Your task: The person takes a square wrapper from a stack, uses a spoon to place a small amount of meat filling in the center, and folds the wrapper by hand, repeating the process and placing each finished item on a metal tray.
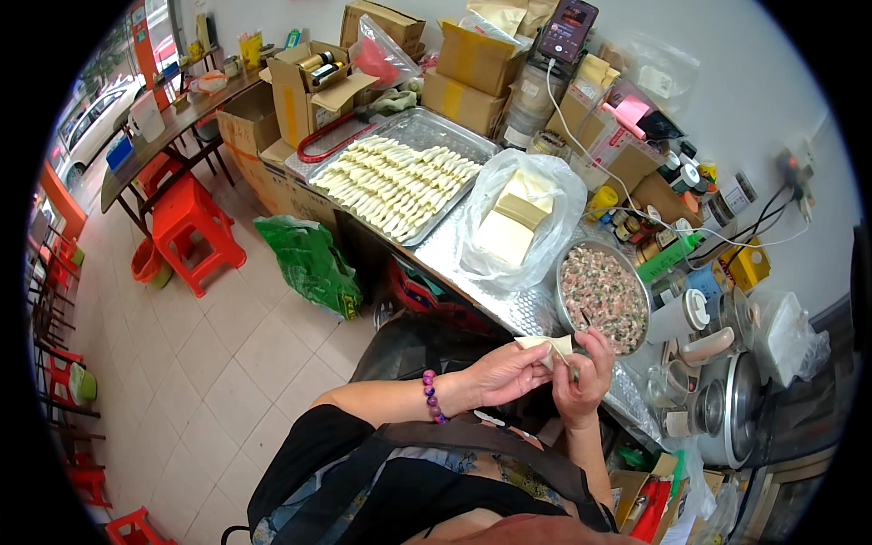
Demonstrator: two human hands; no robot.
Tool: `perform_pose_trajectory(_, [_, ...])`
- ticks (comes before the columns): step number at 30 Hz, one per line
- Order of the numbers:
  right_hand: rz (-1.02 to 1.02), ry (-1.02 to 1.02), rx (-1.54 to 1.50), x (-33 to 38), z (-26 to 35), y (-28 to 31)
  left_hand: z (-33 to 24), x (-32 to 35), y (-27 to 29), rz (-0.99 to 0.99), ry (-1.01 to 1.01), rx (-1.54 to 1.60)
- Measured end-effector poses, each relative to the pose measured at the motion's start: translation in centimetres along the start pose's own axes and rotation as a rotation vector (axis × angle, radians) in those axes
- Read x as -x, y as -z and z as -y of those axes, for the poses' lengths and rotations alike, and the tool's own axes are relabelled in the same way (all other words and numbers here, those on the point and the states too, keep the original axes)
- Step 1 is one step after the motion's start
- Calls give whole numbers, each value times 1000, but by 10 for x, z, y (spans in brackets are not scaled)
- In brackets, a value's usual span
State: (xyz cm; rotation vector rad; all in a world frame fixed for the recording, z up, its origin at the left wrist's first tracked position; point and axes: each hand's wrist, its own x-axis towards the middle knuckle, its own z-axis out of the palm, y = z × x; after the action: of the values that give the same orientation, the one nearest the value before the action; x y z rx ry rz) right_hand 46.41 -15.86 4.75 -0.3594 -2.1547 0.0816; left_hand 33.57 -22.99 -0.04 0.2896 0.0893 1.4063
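Note:
My left hand (pixel 506 373) holds a pale square dumpling wrapper (pixel 546 345) in front of me, a purple bead bracelet (pixel 432 396) on its wrist. My right hand (pixel 582 377) grips a thin spatula stick (pixel 565 358) whose tip rests on the wrapper. Just beyond my hands stands a round metal bowl (pixel 567 265) of pink and green minced filling (pixel 603 297). A clear plastic bag (pixel 487 187) with stacks of wrappers (pixel 509 227) lies to its left. Farther along, a metal tray (pixel 450 130) carries several rows of folded dumplings (pixel 392 180).
The counter (pixel 509 307) is foil-covered. Cardboard boxes (pixel 468 77), a phone (pixel 567 29) with a white cable, jars and bottles crowd the wall side. Pots and a cooker (pixel 731 409) stand at right. A green bag (pixel 310 259), red stools (pixel 193 223) and a long table (pixel 163 132) are on the tiled floor at left.

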Motion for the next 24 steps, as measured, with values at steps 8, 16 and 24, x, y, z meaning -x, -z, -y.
perform_pose_trajectory(8, [10, -74, 1, -4, -2, 1, -7, -1, -2, -115, 97, 37])
perform_pose_trajectory(16, [-200, -316, 156, 33, -65, 32, -87, 14, 23, -202, 79, -117])
perform_pose_trajectory(24, [-354, -912, -13, 111, -140, 19, -211, 18, 12, -329, -146, -501])
